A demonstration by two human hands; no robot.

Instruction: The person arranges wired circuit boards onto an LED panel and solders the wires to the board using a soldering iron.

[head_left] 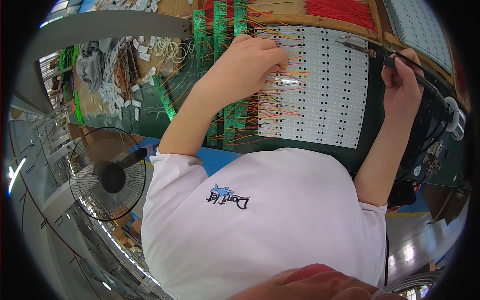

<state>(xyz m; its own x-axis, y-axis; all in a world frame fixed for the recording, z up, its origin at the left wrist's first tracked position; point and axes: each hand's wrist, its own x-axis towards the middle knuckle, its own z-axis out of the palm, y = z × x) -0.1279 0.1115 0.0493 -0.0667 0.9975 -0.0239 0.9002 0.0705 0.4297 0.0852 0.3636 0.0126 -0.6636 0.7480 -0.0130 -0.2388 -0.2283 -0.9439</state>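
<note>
My right hand (pixel 404 85) is closed round the dark handle of a soldering iron (pixel 369 50). The iron's thin metal tip points left, over the upper right part of a white LED panel (pixel 330 95) dotted with rows of small lights and black spots. My left hand (pixel 245 62) reaches over the panel's left edge, thumb and fingers pinched together at a thin wire; the fingers partly hide the wire. Long green circuit boards (pixel 218 30) stand side by side left of the panel and pass beneath my left hand. Red, yellow and black wires (pixel 280 92) spread from them across the panel.
Red wires (pixel 340 12) fill a wooden-edged tray at the back. White parts (pixel 122 100) and a coil of pale cord (pixel 170 49) lie at left, under a grey curved bar (pixel 115 27). A fan (pixel 107 174) stands left; a silver iron holder (pixel 454 117) stands right.
</note>
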